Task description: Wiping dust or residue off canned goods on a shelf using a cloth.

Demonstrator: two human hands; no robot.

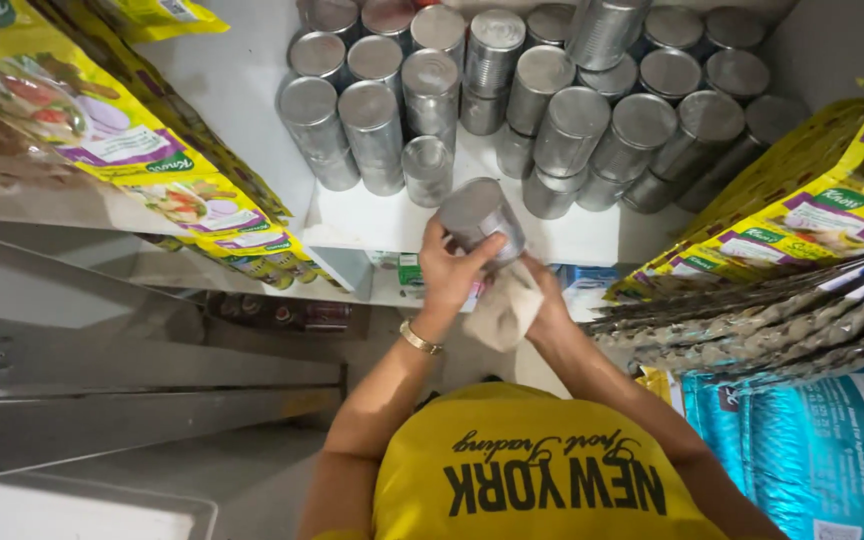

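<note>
Wiping step in progress: left hand (449,272) is clamping an unlabelled silver tin can (480,217), holding it just in front of the white shelf (372,225) edge. Right hand (542,300) is closed on a beige cloth (504,312), pressing it against the can's lower side. My read: next move needs rotating the can, then a free slot among the stacked cans (552,110).

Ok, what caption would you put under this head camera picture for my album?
Left hand holds a silver can while the right hand presses a beige cloth against it, before a white shelf of stacked cans.
</note>
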